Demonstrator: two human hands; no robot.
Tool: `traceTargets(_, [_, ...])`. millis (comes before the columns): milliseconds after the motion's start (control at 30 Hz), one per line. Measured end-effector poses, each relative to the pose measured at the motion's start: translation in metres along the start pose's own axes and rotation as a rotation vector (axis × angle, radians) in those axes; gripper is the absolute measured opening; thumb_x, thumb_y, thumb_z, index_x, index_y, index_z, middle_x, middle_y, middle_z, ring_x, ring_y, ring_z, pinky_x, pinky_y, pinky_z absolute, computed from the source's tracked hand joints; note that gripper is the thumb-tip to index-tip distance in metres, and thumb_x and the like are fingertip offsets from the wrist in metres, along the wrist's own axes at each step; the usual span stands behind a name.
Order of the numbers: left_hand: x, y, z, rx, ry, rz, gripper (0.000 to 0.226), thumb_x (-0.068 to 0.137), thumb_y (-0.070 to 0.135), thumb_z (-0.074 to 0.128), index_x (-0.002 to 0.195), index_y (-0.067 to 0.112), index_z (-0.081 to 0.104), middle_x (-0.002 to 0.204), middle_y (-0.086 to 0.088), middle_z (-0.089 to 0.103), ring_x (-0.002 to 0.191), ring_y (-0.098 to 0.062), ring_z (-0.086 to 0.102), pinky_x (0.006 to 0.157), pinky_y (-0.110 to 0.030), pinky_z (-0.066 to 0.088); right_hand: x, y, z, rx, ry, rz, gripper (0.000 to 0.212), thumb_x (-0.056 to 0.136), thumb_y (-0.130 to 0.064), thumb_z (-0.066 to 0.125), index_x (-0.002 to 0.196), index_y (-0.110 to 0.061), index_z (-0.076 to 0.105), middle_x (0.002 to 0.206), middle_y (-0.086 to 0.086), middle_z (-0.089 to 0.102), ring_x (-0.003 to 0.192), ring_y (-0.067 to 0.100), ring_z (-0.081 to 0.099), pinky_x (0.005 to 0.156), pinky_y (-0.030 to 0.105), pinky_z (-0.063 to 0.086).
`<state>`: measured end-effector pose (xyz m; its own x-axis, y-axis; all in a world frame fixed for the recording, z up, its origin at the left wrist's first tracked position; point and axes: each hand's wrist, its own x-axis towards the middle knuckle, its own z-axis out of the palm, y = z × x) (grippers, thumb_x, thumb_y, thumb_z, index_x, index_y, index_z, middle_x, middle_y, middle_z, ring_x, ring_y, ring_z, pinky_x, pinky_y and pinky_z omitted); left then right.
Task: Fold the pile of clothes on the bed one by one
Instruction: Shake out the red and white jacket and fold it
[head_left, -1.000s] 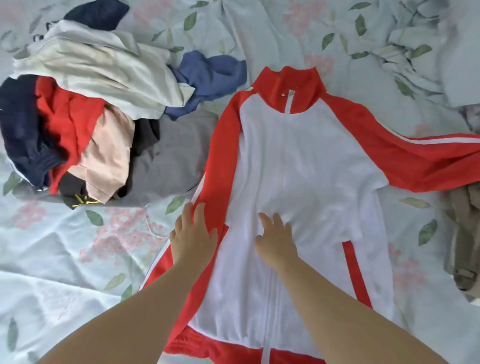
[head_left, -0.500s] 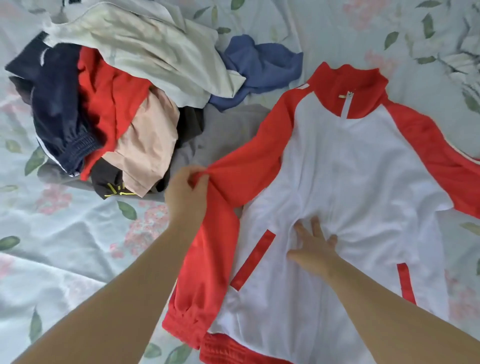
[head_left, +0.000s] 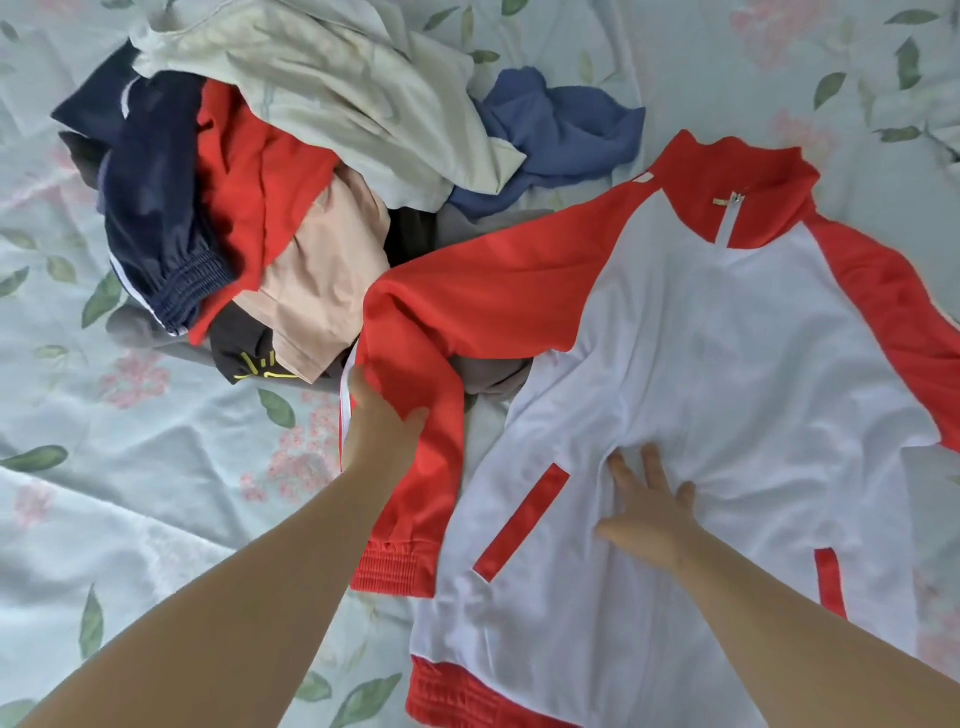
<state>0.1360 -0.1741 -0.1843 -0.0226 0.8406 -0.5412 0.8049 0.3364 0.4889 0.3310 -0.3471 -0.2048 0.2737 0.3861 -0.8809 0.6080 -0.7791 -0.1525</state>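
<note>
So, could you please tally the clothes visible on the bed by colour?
Red-and-white jacket: 1
Cream garment: 1
Blue garment: 1
Navy garment: 1
Red garment: 1
Peach garment: 1
Black garment: 1
Grey garment: 1
Total: 8

Forearms bare to frame edge (left forearm (head_left: 234, 613), right forearm (head_left: 810, 623)); hands bare too: left hand (head_left: 382, 431), right hand (head_left: 649, 514).

surface: bed sheet (head_left: 130, 519) | print: pale blue, pink flowers, green leaves | state: creased | light: soft, even
</note>
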Motion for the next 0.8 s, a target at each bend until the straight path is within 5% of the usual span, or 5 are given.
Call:
traceTargets(100, [0.008,0.006,-0.008,-0.350,-0.015,-0.196,0.059,0.089,0.024,0.064,0.133,0.019,0.025,0.090,-0.006,0.056,0.064,-0.022,0.065,0.057,-0.036,0.058,-0.001,-0.001,-0.001,-0.005,0.008,-0.011,0.090,0.087,-0.031,0.054,0.150,-0.035,-0.010,0.153,0.007,-0.032,0.145,0.028,-0.018,0.116,0.047,-0.011])
traceTargets(167, [0.009,0.009,-0.006,-0.410,-0.098,-0.231,0.035,0.095,0.023,0.056,0.123,0.020,0.035,0.084,-0.003,0.054,0.059,-0.015,0.062,0.043,-0.025,0.052,-0.002,-0.002,-0.002,-0.015,0.008,-0.012,0.089,0.087,-0.030,0.053,0.149,-0.034,-0.011,0.153,0.008,-0.032,0.146,0.025,-0.018,0.117,0.047,-0.010])
traceTargets(367, [0.021,0.006,-0.020,-0.812,0.096,-0.322,0.016,0.100,0.022,0.042,0.116,0.019,0.041,0.080,-0.011,0.055,0.055,-0.017,0.060,0.041,-0.028,0.054,-0.001,-0.002,0.001,-0.029,0.008,-0.006,0.091,0.087,-0.030,0.053,0.149,-0.033,-0.013,0.153,0.008,-0.033,0.145,0.025,-0.018,0.116,0.048,-0.011])
traceTargets(567, [0.009,0.001,-0.018,-0.796,-0.194,-0.567,0.028,0.095,0.030,0.055,0.107,0.007,0.045,0.075,-0.009,0.052,0.041,-0.011,0.058,0.035,-0.030,0.052,0.000,-0.002,0.003,-0.057,0.013,0.002,0.094,0.087,-0.035,0.055,0.148,-0.033,-0.016,0.152,0.008,-0.034,0.145,0.024,-0.020,0.116,0.047,-0.011])
traceTargets(800, [0.028,0.037,-0.070,-0.790,0.254,-0.078,0.018,0.087,0.028,0.059,0.081,0.017,0.046,0.071,-0.011,0.057,0.059,-0.019,0.067,0.058,-0.036,0.059,0.002,0.000,0.005,-0.049,0.010,0.011,0.097,0.085,-0.038,0.057,0.148,-0.034,-0.016,0.151,0.006,-0.036,0.144,0.028,-0.021,0.115,0.046,-0.010])
